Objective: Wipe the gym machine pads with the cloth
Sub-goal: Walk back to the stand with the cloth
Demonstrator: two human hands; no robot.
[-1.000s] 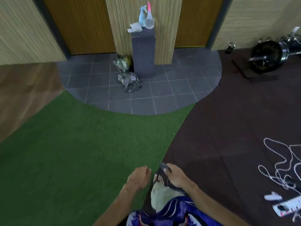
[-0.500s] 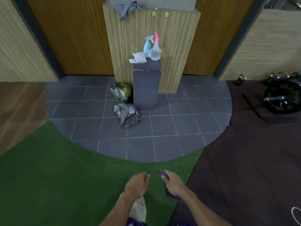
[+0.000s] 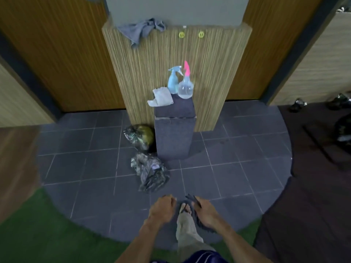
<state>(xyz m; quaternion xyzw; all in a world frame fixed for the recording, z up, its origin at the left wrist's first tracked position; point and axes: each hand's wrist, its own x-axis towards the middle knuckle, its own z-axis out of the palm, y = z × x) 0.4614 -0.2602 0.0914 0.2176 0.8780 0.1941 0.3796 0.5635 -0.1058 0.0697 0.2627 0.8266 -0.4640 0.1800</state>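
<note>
My left hand (image 3: 161, 209) is low in view w/ fingers curled, nothing in it. Just beside it my right hand (image 3: 206, 212) grips the dark cloth (image 3: 192, 198): dark grey, crumpled, one end poking up past the knuckles, the rest hanging under the palm. Ahead on grey tile floor (image 3: 237, 168), two crinkled bags (image 3: 149, 172) sit left of a grey pedestal (image 3: 173, 137) w/ white rag (image 3: 160, 97), blue spray bottle (image 3: 173, 81), clear spray bottle (image 3: 185, 85) on top.
</note>
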